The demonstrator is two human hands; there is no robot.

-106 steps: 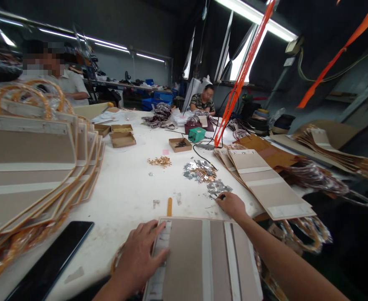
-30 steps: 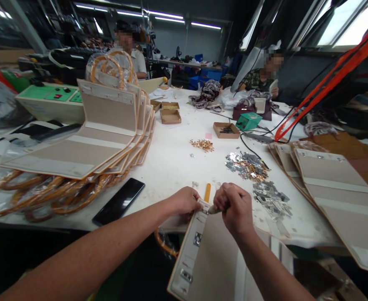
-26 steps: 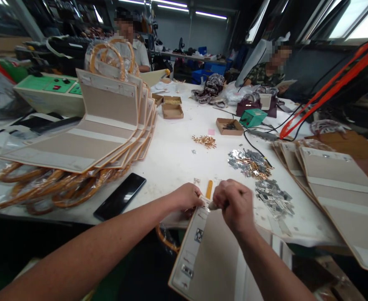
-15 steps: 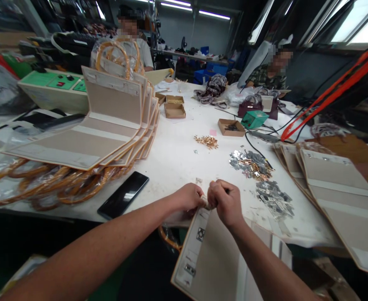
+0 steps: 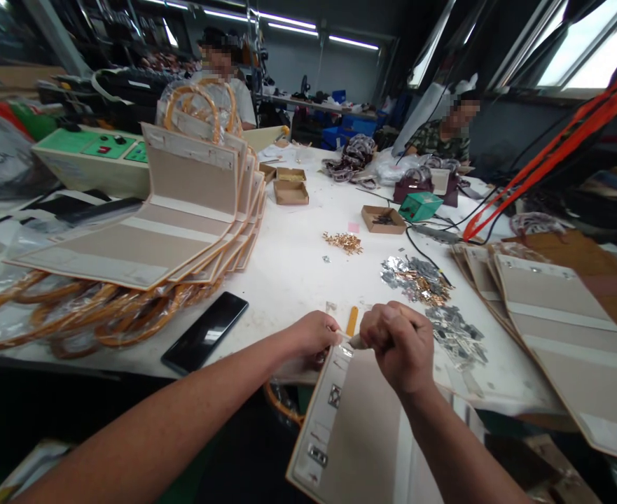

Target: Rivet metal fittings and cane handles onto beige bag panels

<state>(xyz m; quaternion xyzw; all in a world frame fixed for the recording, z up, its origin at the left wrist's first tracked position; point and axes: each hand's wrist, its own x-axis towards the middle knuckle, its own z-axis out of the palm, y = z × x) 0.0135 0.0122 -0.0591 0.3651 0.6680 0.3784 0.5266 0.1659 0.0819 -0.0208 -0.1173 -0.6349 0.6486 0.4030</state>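
Your left hand point(image 5: 317, 334) pinches the panel point(image 5: 371, 413), right hand point(image 5: 401, 343) clenches a tool point(image 5: 357, 341); two plates point(image 5: 317, 456) on, corner plate point(image 5: 347, 350) seemingly unfinished.

1. Flat beige rectangular bag panel point(image 5: 368, 420): at the near edge of the white table point(image 5: 287, 266).
2. Slim black rectangular phone point(image 5: 206, 332): on the table, left of the panel.
3. Small silver metal plates point(image 5: 458, 337): behind the panel, rightward.

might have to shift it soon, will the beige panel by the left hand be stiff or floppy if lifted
The beige panel probably feels fairly stiff, since its face looks flat beyond the left hand. It may fold near its pale strips, as the stacked panels bend beside theirs.
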